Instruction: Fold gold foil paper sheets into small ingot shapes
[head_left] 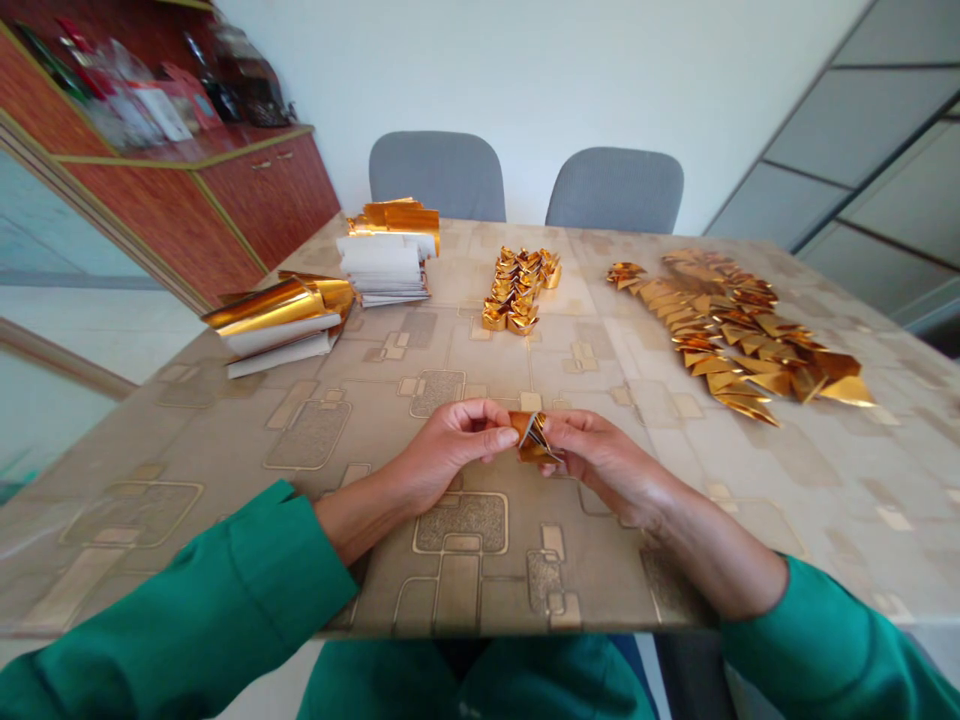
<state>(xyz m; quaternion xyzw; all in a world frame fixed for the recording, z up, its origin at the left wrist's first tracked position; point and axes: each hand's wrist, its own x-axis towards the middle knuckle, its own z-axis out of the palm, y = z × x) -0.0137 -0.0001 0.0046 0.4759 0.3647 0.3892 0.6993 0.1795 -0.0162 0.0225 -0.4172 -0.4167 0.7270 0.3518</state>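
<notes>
While your left hand pinches one side of the folded paper, your right hand grips the other. Ahead, small gold shapes sit clustered on the table.

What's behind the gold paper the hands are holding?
Behind the folded gold paper between the left hand and right hand, I see patterned tablecloth, then folded gold pieces, then two gray chairs. The paper hides the tablecloth right behind it, and the chairs' seats are hidden too.

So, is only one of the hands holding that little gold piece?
No, the left hand and the right hand both hold the gold piece between them.
</notes>
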